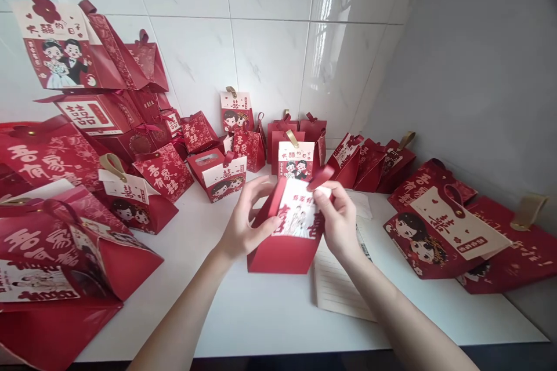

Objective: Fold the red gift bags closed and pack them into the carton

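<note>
Both forearms come in from the bottom and meet over the middle of the white table [270, 319]. The red gift box [282, 252] stands upright there, between the hands. The left hand [242, 221] cups its left side, thumb on the front, fingers fanned behind the top. The right hand [340, 221] has its fingertips pinched on the top flap. A sheet of paper [337, 287] lies just beside the box. Finished red boxes [130, 200] crowd the left, back and right; only the front strip up to the table edge is bare
</note>
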{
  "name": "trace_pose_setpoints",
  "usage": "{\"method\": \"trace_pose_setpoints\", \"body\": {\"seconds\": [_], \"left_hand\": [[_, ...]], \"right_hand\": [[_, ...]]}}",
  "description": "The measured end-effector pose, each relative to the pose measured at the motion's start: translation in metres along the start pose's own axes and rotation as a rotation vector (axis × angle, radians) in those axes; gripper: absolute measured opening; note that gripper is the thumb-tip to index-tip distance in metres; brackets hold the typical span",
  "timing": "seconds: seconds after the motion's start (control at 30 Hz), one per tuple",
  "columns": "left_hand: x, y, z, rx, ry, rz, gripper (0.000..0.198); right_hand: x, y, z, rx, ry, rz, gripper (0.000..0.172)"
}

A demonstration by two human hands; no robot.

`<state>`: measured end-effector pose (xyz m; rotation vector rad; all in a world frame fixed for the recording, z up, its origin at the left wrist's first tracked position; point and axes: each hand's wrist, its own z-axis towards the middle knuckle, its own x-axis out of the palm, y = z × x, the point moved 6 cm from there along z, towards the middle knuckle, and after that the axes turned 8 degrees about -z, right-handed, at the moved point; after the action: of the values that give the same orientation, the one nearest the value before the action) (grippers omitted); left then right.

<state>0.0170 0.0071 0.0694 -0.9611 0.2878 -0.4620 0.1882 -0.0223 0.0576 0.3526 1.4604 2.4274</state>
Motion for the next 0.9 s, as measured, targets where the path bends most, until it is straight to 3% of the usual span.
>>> {"method": "trace_pose_setpoints", "body": {"seconds": [0.1,0.27,0.37,0.5,0.73,0.8,0.9], "left_hand": [[-0.003,0.011,0.001,-0.07,-0.02,0.07,0.073],[0.002,0.023,-0.003,-0.265,-0.022,0.144,0.088],[0.011,0.021,-0.004,-0.25,-0.004,0.111,0.081],[0.017,0.015,-0.004,-0.124,-0.068,0.154,0.061],[0.011,0.008,-0.007,0.07,-0.21,0.244,0.062],[0.008,0.009,-0.006,0.06,-0.26,0.193,0.062],[0.002,0.016,-0.005,-0.064,-0.329,-0.026,0.058]], "right_hand": [[-0.018,-0.017,0.013,0.128,-0.15,0.251,0.03],[-0.029,-0.034,0.024,0.263,-0.216,0.408,0.039],[-0.035,-0.037,0.027,0.247,-0.235,0.447,0.034],[-0.038,-0.039,0.029,0.227,-0.246,0.473,0.026],[-0.011,-0.038,0.026,0.28,-0.018,0.43,0.037],[-0.005,-0.041,0.023,0.323,0.04,0.387,0.033],[0.002,-0.048,0.017,0.407,0.129,0.355,0.03]]}}
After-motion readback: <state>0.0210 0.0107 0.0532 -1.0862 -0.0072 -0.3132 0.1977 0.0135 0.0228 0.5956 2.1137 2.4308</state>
